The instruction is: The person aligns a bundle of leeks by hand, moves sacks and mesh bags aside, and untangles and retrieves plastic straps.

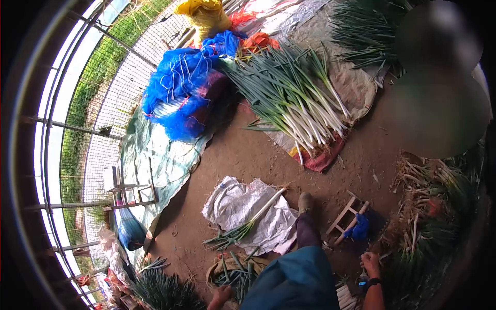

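Observation:
My left hand [222,293] is low in the view with its fingers curled, beside a tan sack [213,274] of green onion leaves [243,276]. Anything inside that hand is hidden. My right hand [370,262], with a dark watch [370,282] on the wrist, is closed near a heap of rooted green onions [413,227]. A thin pale sliver shows by its fingers, and I cannot tell whether it is held. Between my hands is my blue-green garment [289,281]. One trimmed green onion [263,209] rests on a white woven sack [227,204].
A wooden stool [347,219] with blue cloth stands by my foot [306,202]. Ahead lies a big pile of green onions [297,98] on sacking. Blue net bags [181,88] and a yellow sack [206,18] are beyond. Another person, blurred, is at upper right. Netting lines the left.

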Demonstrator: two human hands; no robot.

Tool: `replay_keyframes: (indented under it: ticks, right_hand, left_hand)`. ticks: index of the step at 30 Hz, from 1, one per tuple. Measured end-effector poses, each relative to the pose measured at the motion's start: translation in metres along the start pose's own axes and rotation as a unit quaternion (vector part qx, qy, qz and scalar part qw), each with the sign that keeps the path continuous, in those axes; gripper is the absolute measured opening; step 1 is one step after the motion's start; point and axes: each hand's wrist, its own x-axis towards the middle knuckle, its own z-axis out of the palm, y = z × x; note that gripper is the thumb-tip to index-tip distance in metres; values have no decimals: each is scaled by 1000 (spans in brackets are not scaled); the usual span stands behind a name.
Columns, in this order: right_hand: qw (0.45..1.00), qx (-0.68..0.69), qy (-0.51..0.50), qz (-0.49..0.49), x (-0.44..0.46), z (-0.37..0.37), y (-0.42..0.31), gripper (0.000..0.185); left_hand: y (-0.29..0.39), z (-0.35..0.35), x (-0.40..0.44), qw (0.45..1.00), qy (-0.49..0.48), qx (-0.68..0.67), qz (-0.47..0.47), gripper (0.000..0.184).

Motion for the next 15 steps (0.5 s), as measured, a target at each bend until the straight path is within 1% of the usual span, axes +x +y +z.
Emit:
replay_keyframes:
  ticks: [1, 2, 3, 4, 7, 8, 9, 10, 11, 12, 13, 14, 15]
  right_hand:
    - [999, -21, 4, 45, 2, 0, -6, 24]
    - [991, -41, -15, 128, 4, -2, -10, 28]
    - [988, -25, -41, 150, -9, -6, -32, 28]
    - [983, -21, -51, 172, -14, -8, -39, 29]
    - [978, -11, -62, 199, -10, -22, -71, 31]
    - [982, 5, -51, 184, -9, -28, -85, 30]
    - [985, 21, -43, 166, -7, -32, -96, 29]
    - [988, 37, -35, 147, -2, -34, -110, 28]
    - [989, 44, -29, 140, 5, -35, -127, 29]
    - [989, 50, -25, 134, 11, -37, -145, 30]
    - [989, 54, -21, 133, 15, -39, -161, 31]
    - [989, 56, -18, 134, 16, -41, -175, 32]
    - [991, 56, 1, 118, 21, -41, -183, 32]
  left_hand:
    - [9, 2, 6, 1000, 4, -3, -10, 33]
    - [-18, -9, 24, 987, -72, 139, 29, 33]
    - [-33, -17, 38, 945, -136, 285, 91, 43]
    - [-29, -21, 42, 885, -183, 396, 165, 58]
    - [9, -3, 45, 804, -119, 550, 193, 50]
    - [21, 0, 46, 771, -92, 597, 202, 48]
    - [22, -3, 44, 747, -63, 565, 344, 48]
    - [36, -2, 50, 858, -69, 433, 266, 50]
    - [46, -1, 53, 938, -77, 286, 178, 53]
    - [53, 1, 53, 985, -85, 128, 81, 57]
    - [64, -3, 38, 991, -36, 122, 34, 53]
    - [84, -6, 25, 995, 1, 94, 18, 51]
    - [117, -9, 5, 996, 29, 76, 35, 49]
